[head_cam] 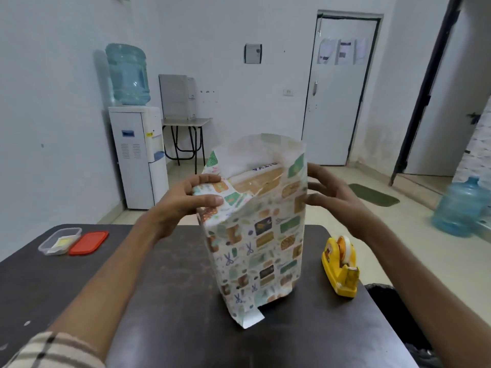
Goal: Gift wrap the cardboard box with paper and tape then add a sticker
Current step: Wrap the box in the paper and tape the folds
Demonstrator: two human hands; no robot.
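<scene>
The step in hand is closing an end of the parcel. The wrapping paper (263, 240) already runs round the sides of the cardboard box (256, 183). At the top it stands up past the box as an open sleeve, with the brown end of the box showing inside.

The left hand (180, 205) pinches the left flap of that sleeve between its fingers (210, 179) and thumb, bending it inward over the box end. The right hand (336, 197) is at the right edge of the paper with its fingers (314, 187) loosely spread and holding nothing. They are at the paper, but blur hides whether they press it.

The parcel stands on end at the centre of the frame, on the dark tabletop (159, 301). Its long axis is close to vertical, the open end points up, and the patterned broad face is turned to the camera. At the bottom a white tab of paper sticks out toward the lower edge of the frame. Whether that end is sealed cannot be told.

The next move probably calls for pressing the side flaps flat on the box end and folding the remaining flaps over them. One hand would then hold the fold down while the other reaches for the yellow tape dispenser (340, 264) at the right of the parcel. The thin paper will likely crumple if the creases are not kept sharp. The sticker step is not yet due. A clear container (59, 240) and a red lid (89, 243) lie at the left of the frame.
</scene>
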